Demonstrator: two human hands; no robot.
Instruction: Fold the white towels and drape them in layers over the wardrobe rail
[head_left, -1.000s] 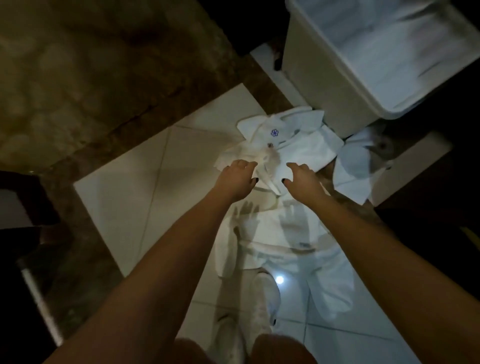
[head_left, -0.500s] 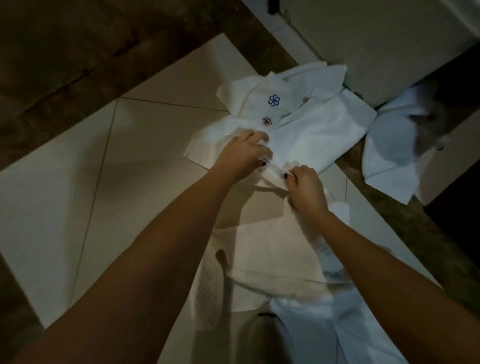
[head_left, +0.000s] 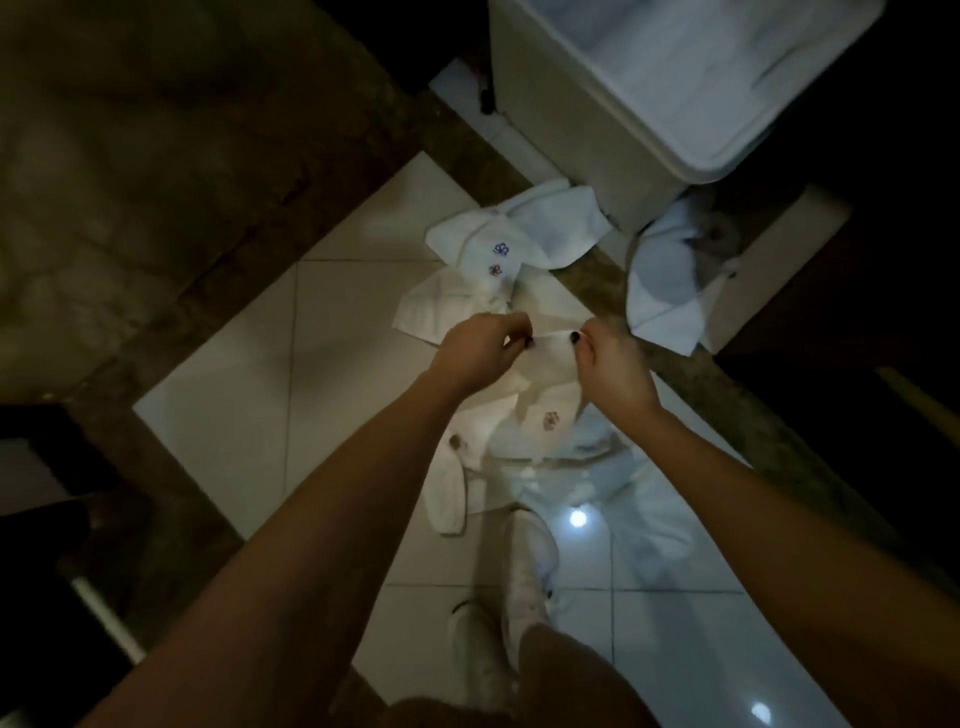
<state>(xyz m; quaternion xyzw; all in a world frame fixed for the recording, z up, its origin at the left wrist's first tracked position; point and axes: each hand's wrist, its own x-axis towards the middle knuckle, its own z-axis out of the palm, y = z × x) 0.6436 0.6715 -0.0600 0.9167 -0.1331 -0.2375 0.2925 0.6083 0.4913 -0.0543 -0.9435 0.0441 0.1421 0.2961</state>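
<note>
Both hands pinch one white towel by its top edge.
The left hand (head_left: 480, 351) and right hand (head_left: 613, 364) each nip the held towel (head_left: 550, 384) between thumb and fingers, close together. It hangs below them over the tiled floor (head_left: 234, 389), bearing a small reddish motif. Beyond lies a floor towel (head_left: 467, 244) with blue and red flower motifs. A crumpled towel (head_left: 665, 291) sits just beside the white bin (head_left: 561, 145) — its contents are a pale blur.
</note>
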